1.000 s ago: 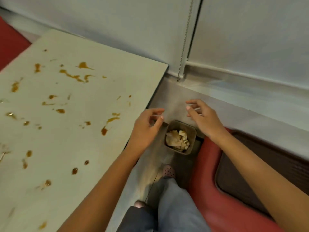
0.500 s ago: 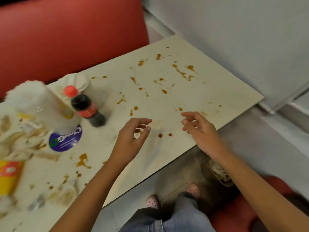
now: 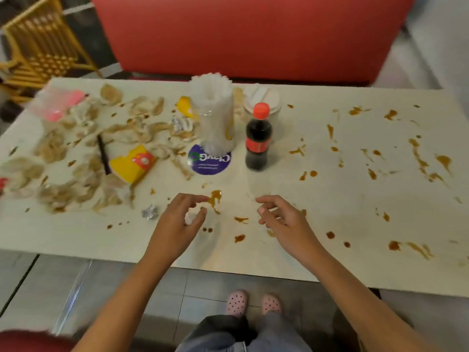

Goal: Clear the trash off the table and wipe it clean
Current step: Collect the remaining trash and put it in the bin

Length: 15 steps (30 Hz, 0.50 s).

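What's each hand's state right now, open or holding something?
Left hand: open, fingers loosely curled above the table, nothing gripped.
Right hand: open, loosely curled, holding nothing.

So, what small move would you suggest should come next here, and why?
Probably move the left hand left to pinch up the crumpled foil ball: both hands hover with nothing held, the right hand over sauce stains, and the foil is the nearest trash on the table.
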Tool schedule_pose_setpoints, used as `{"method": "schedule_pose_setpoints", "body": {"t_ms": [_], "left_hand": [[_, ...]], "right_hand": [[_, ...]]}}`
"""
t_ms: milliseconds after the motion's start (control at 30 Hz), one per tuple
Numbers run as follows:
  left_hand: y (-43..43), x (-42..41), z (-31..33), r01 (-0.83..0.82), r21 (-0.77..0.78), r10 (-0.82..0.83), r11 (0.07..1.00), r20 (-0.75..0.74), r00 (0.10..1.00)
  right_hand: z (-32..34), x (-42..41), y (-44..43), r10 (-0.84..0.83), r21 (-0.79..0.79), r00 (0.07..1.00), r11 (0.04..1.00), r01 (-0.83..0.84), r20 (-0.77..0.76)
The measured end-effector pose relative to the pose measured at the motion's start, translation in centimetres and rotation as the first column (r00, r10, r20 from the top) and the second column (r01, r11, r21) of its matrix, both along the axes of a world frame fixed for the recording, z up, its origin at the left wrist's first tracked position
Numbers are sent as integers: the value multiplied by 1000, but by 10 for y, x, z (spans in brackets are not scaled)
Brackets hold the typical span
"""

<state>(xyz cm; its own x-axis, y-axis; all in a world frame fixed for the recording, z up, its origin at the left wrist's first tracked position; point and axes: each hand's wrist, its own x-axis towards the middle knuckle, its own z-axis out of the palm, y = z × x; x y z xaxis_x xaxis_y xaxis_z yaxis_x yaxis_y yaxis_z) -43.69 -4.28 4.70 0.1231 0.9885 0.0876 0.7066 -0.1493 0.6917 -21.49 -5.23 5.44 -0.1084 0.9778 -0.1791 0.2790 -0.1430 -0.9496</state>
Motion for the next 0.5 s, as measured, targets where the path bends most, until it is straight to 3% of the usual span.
{"method": "schedule_pose_setpoints", "body": {"t_ms": [267,500], "left_hand": [[-23,-23,-35,-225,-45,207,973,-246,947],[-14,-11,-52,-290,-75,236,954,-409,882]], "right_hand": [[2,-14,17,213,-37,977,976,-214,-13],[-4,-2,24,332,-82,943,941,-328,37]]}}
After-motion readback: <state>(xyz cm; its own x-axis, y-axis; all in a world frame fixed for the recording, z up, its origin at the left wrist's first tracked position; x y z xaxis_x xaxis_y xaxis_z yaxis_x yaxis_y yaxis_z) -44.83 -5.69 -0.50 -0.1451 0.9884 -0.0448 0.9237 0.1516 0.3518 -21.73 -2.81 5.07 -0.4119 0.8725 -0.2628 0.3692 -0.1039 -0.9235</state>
